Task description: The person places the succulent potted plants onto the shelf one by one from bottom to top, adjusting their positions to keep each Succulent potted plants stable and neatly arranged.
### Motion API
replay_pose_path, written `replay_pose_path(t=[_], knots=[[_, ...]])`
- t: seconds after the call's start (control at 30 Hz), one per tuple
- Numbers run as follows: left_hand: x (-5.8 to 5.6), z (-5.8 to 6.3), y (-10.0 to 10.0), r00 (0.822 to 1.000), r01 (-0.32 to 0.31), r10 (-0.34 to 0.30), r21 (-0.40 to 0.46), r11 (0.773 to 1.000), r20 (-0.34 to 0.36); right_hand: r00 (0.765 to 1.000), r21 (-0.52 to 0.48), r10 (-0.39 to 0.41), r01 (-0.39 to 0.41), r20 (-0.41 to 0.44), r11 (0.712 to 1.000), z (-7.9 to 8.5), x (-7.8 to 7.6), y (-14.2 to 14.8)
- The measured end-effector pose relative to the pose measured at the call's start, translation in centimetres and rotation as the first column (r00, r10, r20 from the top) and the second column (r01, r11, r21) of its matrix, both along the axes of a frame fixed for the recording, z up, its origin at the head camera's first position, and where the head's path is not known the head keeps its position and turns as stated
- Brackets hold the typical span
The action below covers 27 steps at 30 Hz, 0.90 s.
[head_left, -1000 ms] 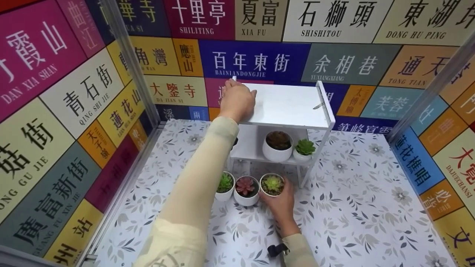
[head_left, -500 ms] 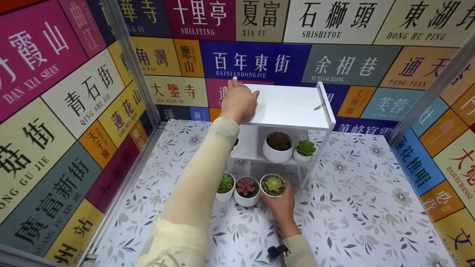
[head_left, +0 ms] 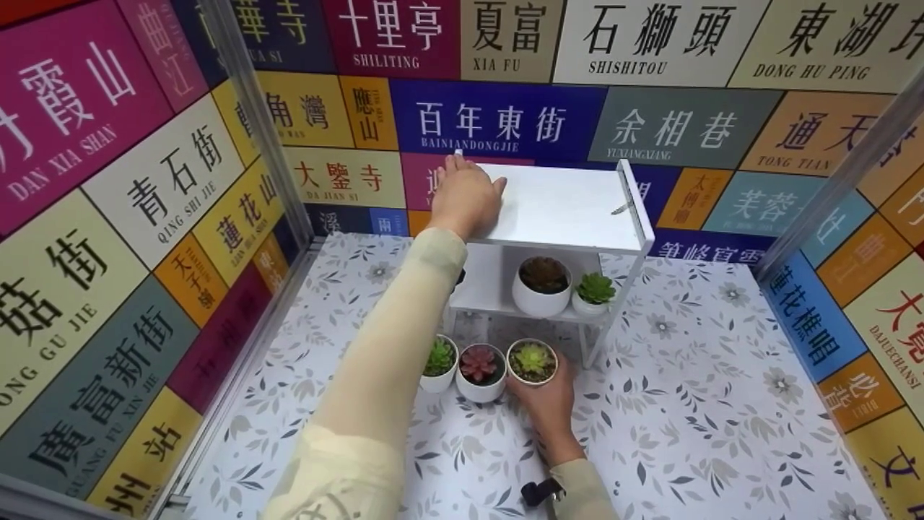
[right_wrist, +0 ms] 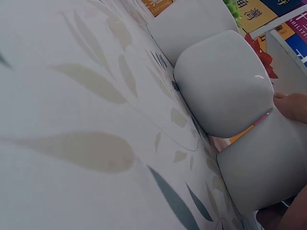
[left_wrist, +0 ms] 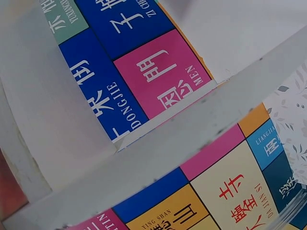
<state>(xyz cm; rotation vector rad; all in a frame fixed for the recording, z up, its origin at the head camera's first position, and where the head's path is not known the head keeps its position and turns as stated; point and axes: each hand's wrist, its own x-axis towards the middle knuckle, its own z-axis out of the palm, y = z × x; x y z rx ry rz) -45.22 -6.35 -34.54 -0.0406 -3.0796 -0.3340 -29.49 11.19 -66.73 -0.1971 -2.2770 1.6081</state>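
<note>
In the head view, my left hand [head_left: 468, 195] grips the left end of a white two-tier shelf [head_left: 556, 209], thumb toward the top board; the fingertips are partly hidden. My right hand [head_left: 550, 393] holds a small white potted succulent [head_left: 533, 361] with yellow-green leaves, thumb and fingers around the pot. Left of it stand a red potted succulent [head_left: 481, 372] and a green potted succulent [head_left: 437, 363], the latter partly behind the left sleeve. In the right wrist view, the white pots form a row on the patterned cloth, with the held pot [right_wrist: 264, 163] nearest the camera.
On the lower tier are a larger white pot [head_left: 541, 287] with a brown top and a small green potted succulent [head_left: 595, 292]. Sign-covered panels [head_left: 498, 119] enclose the back and sides. A floral cloth [head_left: 693, 404] covers the table.
</note>
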Motion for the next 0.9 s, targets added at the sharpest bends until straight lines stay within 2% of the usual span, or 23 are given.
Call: replay_pose_path(t=[0.37, 0.7, 0.9], knots=[[-0.06, 0.21, 0.21, 1.000, 0.011, -0.010, -0.051, 0.999, 0.006, 1.000, 0.026, -0.005, 0.004, 0.010, 1.000, -0.22, -0.19, 0.31], [-0.04, 0.11, 0.01, 1.000, 0.005, -0.004, -0.047, 0.999, 0.024, 0.999, 0.052, -0.041, 0.040, 0.017, 0.998, -0.21, 0.10, 0.01], [-0.07, 0.18, 0.04, 0.999, 0.003, -0.001, -0.042, 0.999, 0.034, 0.998, 0.057, -0.057, 0.058, -0.013, 0.997, -0.32, 0.08, 0.13]])
